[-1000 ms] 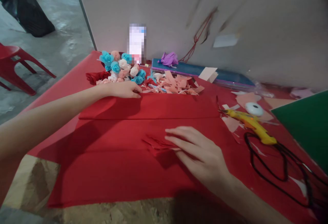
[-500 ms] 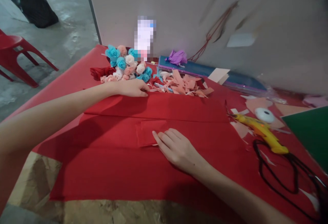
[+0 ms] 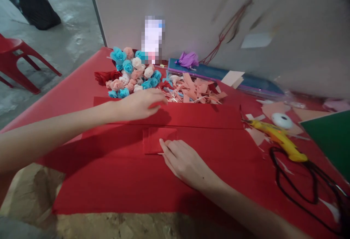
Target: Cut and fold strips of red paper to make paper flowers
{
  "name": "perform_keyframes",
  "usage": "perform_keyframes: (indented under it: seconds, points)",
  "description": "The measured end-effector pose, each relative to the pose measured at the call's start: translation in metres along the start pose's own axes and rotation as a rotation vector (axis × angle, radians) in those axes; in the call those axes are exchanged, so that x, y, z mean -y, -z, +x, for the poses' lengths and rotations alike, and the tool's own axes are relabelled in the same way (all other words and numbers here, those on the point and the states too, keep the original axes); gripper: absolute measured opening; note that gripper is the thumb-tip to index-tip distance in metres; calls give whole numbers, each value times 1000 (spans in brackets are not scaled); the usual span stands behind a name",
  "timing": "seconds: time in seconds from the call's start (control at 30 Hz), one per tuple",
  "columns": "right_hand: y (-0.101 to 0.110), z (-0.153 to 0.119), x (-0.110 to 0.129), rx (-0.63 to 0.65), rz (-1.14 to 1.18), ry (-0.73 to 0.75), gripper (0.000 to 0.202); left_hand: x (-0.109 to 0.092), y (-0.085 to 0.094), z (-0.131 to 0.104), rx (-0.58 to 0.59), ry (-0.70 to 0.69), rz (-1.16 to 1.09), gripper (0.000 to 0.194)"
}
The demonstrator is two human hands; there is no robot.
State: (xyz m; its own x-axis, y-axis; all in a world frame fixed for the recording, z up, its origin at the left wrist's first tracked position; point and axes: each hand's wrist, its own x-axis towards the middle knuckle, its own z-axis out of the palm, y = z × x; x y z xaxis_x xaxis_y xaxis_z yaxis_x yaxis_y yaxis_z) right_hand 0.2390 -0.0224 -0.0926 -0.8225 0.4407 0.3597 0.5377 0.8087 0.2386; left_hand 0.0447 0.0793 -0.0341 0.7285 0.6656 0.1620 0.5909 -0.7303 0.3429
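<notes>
A wide red folded sheet (image 3: pixel 131 188) lies across the table in front of me, with horizontal creases. Near its middle rests a small stack of red paper squares (image 3: pixel 153 140), a pale edge showing under its lower right corner. My right hand (image 3: pixel 186 160) has its fingers together on the right side of the squares; its thumb is hidden. My left hand (image 3: pixel 149 103) hovers over the upper fold of the sheet, fingers loosely bent and thumb apart, with nothing in it.
Paper roses (image 3: pixel 128 67) and peach paper scraps (image 3: pixel 194 89) lie behind the sheet. A blue case (image 3: pixel 213 69) sits against the wall. At right are a yellow hot-tipped tool (image 3: pixel 276 137) with black cord, a white roll (image 3: pixel 282 120) and a green board (image 3: pixel 333 144).
My left hand has lifted off the sheet's top edge and come nearer, slightly right. The small squares have shifted slightly left in view, my right hand still on them.
</notes>
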Motion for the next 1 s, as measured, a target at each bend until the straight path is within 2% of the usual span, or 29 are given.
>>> perform_keyframes:
  seconds: [0.07,0.17,0.27,0.37,0.53,0.63,0.7,0.8,0.9,1.0]
  points:
    - [0,0,0,-8,57,-30,29,-23,-6,-26,-17,-157,-9,22]
    - [2,1,-1,-8,165,-75,31,-61,-18,-73,130,-266,48,21]
    - [6,3,-3,15,243,-122,32,-90,-33,-113,247,-198,168,19]
    - [11,5,-4,57,288,-157,32,-102,-42,-132,238,-171,318,27]
    - [17,12,-7,150,330,-193,30,-105,-43,-134,221,-188,381,36]
    - [20,18,-10,199,360,-214,26,-105,-43,-131,255,-190,391,42]
    - [22,22,-13,218,401,-231,25,-106,-44,-130,285,-192,387,40]
    - [25,25,-15,248,457,-234,25,-106,-40,-128,302,-188,342,27]
    - [27,25,-15,269,456,-196,23,-91,-25,-117,256,-134,186,13]
    - [28,23,-14,293,431,-177,23,-56,-5,-90,166,21,134,19]
